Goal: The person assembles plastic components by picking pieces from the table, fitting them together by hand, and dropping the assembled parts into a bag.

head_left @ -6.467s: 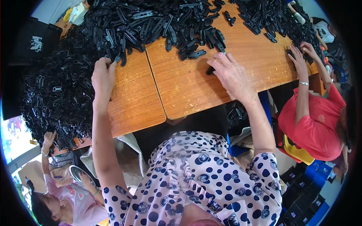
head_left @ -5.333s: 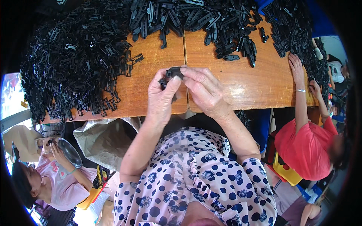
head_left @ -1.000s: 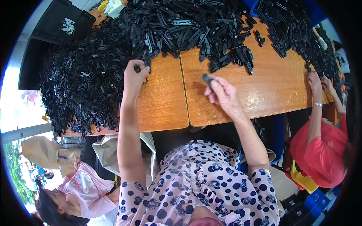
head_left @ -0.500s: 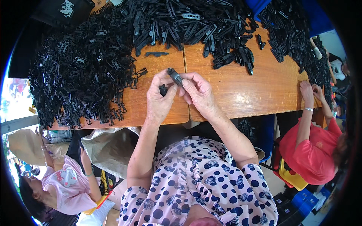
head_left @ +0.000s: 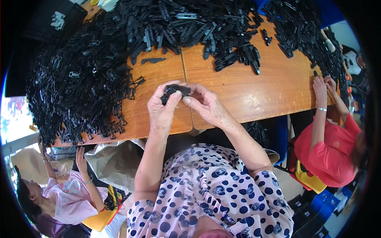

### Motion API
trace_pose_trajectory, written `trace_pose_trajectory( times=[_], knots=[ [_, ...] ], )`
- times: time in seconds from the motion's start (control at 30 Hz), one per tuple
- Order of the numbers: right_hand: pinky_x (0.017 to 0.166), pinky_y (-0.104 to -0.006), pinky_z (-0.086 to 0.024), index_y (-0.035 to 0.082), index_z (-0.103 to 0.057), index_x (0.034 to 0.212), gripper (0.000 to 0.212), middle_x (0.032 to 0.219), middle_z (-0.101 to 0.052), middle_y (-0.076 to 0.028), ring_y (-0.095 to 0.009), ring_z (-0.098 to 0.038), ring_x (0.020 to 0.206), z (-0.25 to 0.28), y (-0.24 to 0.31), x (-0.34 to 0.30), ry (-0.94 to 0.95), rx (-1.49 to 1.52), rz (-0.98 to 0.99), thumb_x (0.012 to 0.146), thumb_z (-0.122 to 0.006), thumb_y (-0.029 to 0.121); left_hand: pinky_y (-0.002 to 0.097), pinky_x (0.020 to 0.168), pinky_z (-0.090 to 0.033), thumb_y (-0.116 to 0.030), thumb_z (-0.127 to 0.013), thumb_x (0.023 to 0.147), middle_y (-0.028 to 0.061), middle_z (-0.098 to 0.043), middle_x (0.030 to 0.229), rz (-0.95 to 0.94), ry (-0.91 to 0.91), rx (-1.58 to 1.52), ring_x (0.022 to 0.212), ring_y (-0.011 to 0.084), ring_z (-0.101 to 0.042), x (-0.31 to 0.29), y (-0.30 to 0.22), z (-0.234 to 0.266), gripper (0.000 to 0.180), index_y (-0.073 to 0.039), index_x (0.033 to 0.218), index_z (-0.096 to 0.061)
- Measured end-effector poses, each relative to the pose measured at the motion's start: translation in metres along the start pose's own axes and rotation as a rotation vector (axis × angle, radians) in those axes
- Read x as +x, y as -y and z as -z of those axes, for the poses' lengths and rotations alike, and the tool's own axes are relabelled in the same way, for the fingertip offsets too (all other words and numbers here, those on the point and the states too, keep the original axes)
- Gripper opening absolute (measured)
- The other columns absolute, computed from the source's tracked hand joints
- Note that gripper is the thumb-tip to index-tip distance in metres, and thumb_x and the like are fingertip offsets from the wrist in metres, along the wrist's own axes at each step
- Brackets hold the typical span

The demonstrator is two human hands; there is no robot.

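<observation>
Above the near part of the wooden table [head_left: 238, 95], a black plastic part [head_left: 180, 89] lies crosswise between my two hands. My left hand [head_left: 162, 115] is closed on its left end, thumb on the near side; a further bit of black shows by the palm, and I cannot tell if it is a separate piece. Thumb and fingers of my right hand [head_left: 210, 109] pinch the right end. Beyond my hands a single long black piece [head_left: 153, 60] lies on the wood, beside a big heap of small black frame-like parts [head_left: 79, 83] on the left.
Long black parts [head_left: 186, 27] are heaped at the back, with another pile [head_left: 291, 31] at the far right. One person in red [head_left: 327, 150] works at the table's right end; another in pink [head_left: 75, 198] sits at left. A paper sack [head_left: 113, 160] hangs below the front edge.
The long black part has turned from slanting upward to lying crosswise between my hands. Both hands have shifted slightly left and nearer, and the view has moved a little.
</observation>
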State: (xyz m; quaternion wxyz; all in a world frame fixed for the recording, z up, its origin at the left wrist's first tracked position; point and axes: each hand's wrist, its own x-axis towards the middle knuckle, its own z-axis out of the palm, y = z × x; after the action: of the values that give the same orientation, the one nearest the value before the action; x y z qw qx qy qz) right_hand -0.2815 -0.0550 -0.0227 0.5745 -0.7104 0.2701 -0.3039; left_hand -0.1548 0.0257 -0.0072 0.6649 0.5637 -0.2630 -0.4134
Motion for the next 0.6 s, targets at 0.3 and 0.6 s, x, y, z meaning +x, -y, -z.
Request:
trace_pose_trajectory(
  times=[0.3, 0.6],
  knots=[
    [0.080, -0.0288, -0.048, 0.002, -0.058, 0.102, 0.024, 0.099, -0.058, -0.005, -0.015, -0.057, 0.094, 0.038, 0.004, 0.006, 0.191, -0.222, -0.044, 0.084, -0.068, 0.014, 0.0184, 0.055, -0.043, -0.014, -0.061, 0.089, 0.0100, -0.067, 0.089, 0.048, 0.003, -0.149, 0.073, 0.0099, -0.061, 0.024, -0.005, 0.011, 0.011, -0.004, 0.093, -0.057],
    [0.078, -0.0369, -0.051, 0.002, -0.057, 0.098, 0.021, 0.103, -0.053, -0.010, -0.027, -0.055, 0.095, 0.137, -0.019, 0.044, 0.026, -1.305, 0.225, 0.078, -0.063, 0.003, 0.0376, 0.064, -0.050, -0.007, -0.057, 0.085, 0.0098, -0.063, 0.085, -0.598, -0.002, 1.540, 0.075, 0.0280, -0.065, 0.105, -0.037, 0.055, 0.015, -0.008, 0.099, -0.060]
  ],
)
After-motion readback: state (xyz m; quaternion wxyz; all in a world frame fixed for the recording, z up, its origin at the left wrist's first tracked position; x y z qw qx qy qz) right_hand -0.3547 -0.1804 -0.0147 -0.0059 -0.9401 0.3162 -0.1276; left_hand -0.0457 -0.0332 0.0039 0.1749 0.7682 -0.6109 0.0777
